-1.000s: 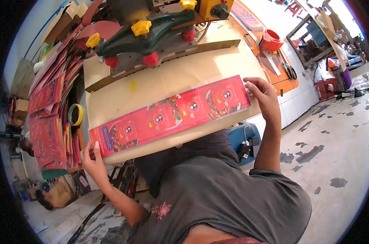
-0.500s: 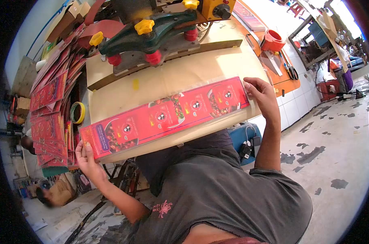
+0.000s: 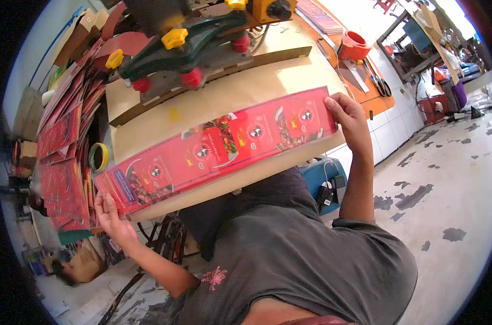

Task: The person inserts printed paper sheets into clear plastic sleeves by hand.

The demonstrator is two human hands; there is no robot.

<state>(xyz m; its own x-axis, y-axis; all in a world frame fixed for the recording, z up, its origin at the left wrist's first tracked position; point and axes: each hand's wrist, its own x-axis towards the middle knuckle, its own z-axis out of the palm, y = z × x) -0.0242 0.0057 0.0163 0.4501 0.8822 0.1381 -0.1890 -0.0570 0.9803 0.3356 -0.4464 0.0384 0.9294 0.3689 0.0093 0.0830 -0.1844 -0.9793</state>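
A long red printed plastic strip (image 3: 175, 162), with pictures of food and round logos along it, stretches between my two hands above the cream work surface. My left hand (image 3: 116, 223) pinches its lower-left corner, thumb and fingers closed on the edge. At the far end, my right hand (image 3: 350, 122) grips the right edge, thumb on top. The strip looks glossy and slopes up from left to right. Behind it stands a machine with a dark green frame (image 3: 186, 46), yellow knobs (image 3: 174, 38) and red feet (image 3: 191, 79).
Stacks of red printed sheets (image 3: 62, 132) rise at the left, beside a yellow tape roll (image 3: 98, 157). On the orange board at right lie a red tape dispenser (image 3: 354, 45) and scissors (image 3: 384, 86). A metal guide bar (image 3: 281, 57) crosses the work surface. Another person (image 3: 80, 265) is at lower left.
Both hands still hold the red strip. Its right end has risen a little off the surface and its left end has moved slightly left. The view has shifted slightly.
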